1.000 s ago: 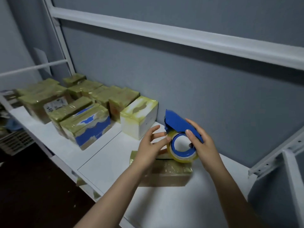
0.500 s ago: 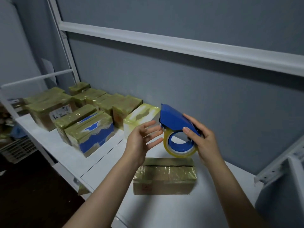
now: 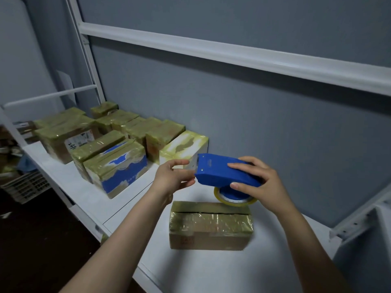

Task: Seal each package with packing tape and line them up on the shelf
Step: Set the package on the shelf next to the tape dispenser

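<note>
A brown cardboard package (image 3: 210, 226) lies on the white shelf (image 3: 211, 271) in front of me, its top wrapped in clear tape. Above its far edge my right hand (image 3: 257, 180) grips a blue tape dispenser (image 3: 220, 173) holding a roll of clear tape (image 3: 234, 199). My left hand (image 3: 172, 177) is at the dispenser's left end, thumb and fingers pinched close by its cutter edge. Whether it holds the tape end I cannot tell. To the left stand several taped packages (image 3: 118, 144) in rows, the nearest a white box (image 3: 184, 144).
A grey wall sits close behind the shelf, and a white upper rail (image 3: 232, 56) crosses above. A white upright post (image 3: 88, 58) stands at the left. A white bracket (image 3: 359, 216) juts in at the right. A plastic crate (image 3: 23, 189) sits low at the far left.
The dispenser has been lifted off the package and tipped flat, its blue top now facing up. My left hand has come off the package to the dispenser's left end.
</note>
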